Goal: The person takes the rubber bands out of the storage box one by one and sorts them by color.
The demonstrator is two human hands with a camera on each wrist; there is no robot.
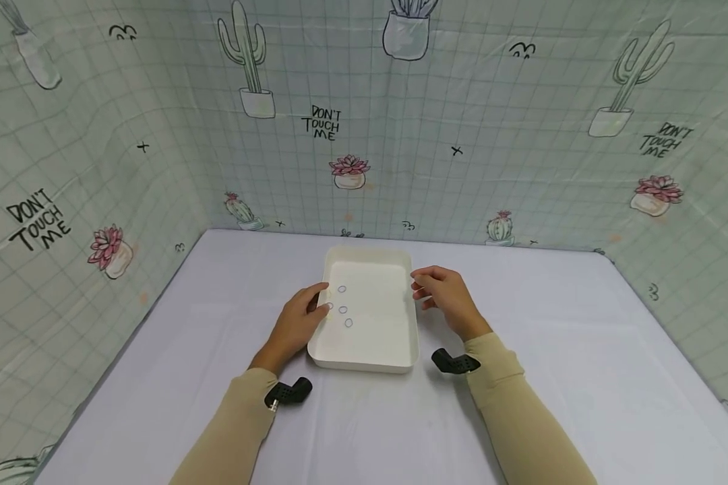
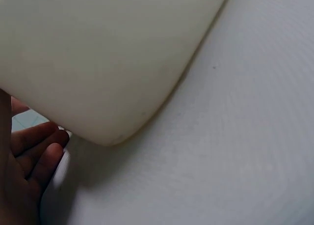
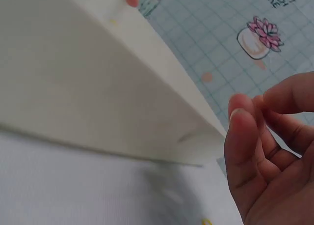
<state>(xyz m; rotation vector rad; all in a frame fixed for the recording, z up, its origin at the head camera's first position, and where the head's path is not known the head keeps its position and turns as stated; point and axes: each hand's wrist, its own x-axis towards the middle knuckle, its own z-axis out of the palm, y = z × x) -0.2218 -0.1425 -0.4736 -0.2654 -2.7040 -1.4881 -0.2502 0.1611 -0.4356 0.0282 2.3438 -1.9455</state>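
A shallow white tray (image 1: 376,365) lies on the table in front of me. Several small, thin rings (image 1: 348,323) are scattered in its left half. My left hand (image 1: 294,323) holds the tray by its left side, with fingertips over the rim; in the left wrist view its other fingers (image 2: 49,158) lie against the outside wall. Just beside the right rim is my right hand (image 1: 449,296), fingers bent. In the right wrist view its thumb (image 3: 243,136) and fingertips come together; whether something tiny sits between them I cannot tell.
A white cloth (image 1: 582,350) covers the table. Behind and at both sides hangs a gridded curtain (image 1: 400,135) with cactus drawings. A small yellow loop (image 3: 206,222) shows at the bottom edge of the right wrist view. Black wrist cameras (image 1: 455,362) stick out from both sleeves.
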